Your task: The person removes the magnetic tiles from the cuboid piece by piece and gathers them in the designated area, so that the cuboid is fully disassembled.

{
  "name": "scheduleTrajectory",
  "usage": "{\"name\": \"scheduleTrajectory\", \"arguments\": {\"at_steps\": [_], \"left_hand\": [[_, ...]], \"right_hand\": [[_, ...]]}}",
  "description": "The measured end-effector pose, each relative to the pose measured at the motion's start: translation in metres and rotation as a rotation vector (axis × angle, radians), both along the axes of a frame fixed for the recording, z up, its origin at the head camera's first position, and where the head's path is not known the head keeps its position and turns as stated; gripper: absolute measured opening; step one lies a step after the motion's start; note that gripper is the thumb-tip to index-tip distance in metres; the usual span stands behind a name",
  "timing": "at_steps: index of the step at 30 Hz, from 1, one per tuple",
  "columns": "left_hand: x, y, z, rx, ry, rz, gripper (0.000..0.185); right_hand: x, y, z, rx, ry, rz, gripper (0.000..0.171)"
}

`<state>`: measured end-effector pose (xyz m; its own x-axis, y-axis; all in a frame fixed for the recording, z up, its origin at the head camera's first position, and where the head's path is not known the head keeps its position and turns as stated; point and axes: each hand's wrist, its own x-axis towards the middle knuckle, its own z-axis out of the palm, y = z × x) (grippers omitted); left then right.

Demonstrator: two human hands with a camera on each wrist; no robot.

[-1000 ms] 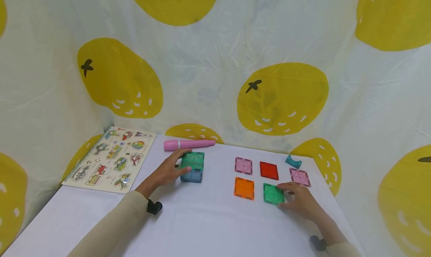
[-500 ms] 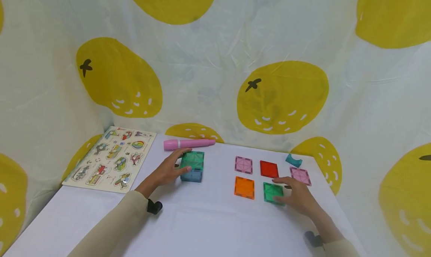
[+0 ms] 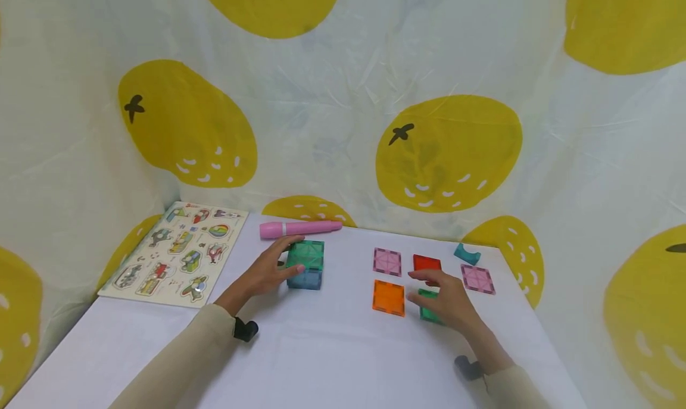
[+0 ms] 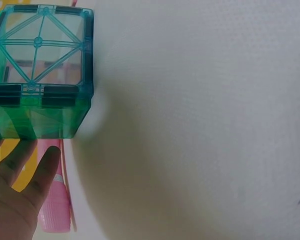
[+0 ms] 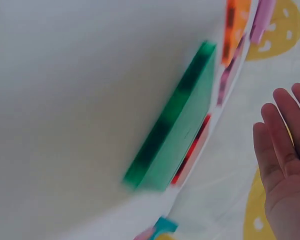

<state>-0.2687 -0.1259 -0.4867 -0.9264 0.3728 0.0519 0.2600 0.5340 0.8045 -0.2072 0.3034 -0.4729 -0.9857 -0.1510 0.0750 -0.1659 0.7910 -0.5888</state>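
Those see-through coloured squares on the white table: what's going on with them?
A person's left hand holds a small green-and-blue box made of such squares. The right hand hovers over a loose green square, gripping nothing. An orange square, a red square and two pink squares lie flat nearby on the table.

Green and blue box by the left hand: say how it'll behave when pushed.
The box is probably light for its size: it looks hollow through clear panels. Its flat faces suggest sliding rather than rolling. It may split at the edges, as its panels resemble the loose orange tile.
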Motion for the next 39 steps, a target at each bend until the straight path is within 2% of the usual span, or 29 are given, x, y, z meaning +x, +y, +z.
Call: {"name": "scheduleTrajectory", "arguments": {"at_steps": [9,15,20,24,32,39], "left_hand": [[0.001,0.002,-0.005,0.015,0.007,0.044,0.07],[0.001,0.005,-0.009,0.013,0.022,0.099,0.07],[0.002,0.007,-0.009,0.029,0.036,0.121,0.071],[0.003,0.007,-0.008,0.042,0.039,0.118,0.073],[0.003,0.007,-0.007,0.117,0.02,0.091,0.076],[0.002,0.008,-0.01,0.175,-0.046,0.083,0.076]], "right_hand": [[-0.014,-0.051,0.005,-0.11,0.001,0.048,0.05],[-0.027,-0.087,0.005,-0.186,-0.003,0.096,0.039],[-0.039,-0.116,0.002,-0.187,-0.003,0.136,0.036],[-0.045,-0.137,0.001,-0.202,-0.01,0.169,0.037],[-0.059,-0.168,0.002,-0.346,-0.011,0.266,0.043],[-0.067,-0.183,-0.001,-0.406,-0.045,0.243,0.038]]}}
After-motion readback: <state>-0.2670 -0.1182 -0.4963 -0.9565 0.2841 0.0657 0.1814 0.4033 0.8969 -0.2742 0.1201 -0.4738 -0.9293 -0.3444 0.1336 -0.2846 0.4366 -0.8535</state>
